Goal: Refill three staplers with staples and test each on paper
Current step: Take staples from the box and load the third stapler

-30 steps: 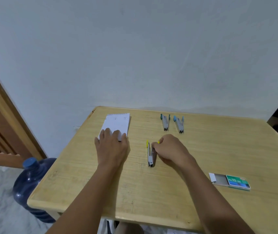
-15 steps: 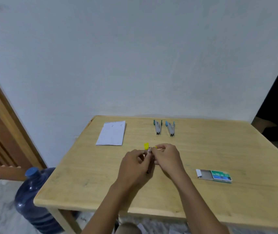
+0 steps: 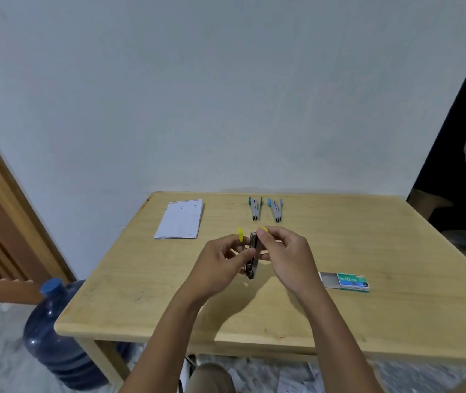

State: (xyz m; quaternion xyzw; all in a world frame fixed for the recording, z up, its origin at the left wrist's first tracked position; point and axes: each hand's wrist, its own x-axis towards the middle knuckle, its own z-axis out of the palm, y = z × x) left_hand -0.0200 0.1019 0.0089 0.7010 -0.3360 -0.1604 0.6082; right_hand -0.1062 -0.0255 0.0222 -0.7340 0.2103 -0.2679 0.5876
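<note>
Both hands hold a small metal stapler with yellow tips (image 3: 252, 258) above the middle of the wooden table (image 3: 396, 321). My left hand (image 3: 216, 266) grips its left side and my right hand (image 3: 287, 255) pinches its top arm; the stapler looks spread apart. A stapler with green tips (image 3: 255, 209) and one with blue tips (image 3: 275, 210) lie side by side at the back of the table. A stack of white paper (image 3: 180, 218) lies at the back left. A green staple box (image 3: 345, 282), slid partly out of its sleeve, sits to the right of my hands.
A white wall stands right behind the table. A blue water jug (image 3: 56, 333) is on the floor at the table's left front corner, beside a wooden door frame (image 3: 5, 211). A seated person's dark legs (image 3: 464, 165) are at the right edge.
My left hand left the paper and joined my right hand on the yellow stapler. The stapler has been lifted off the table and its arms spread apart.
</note>
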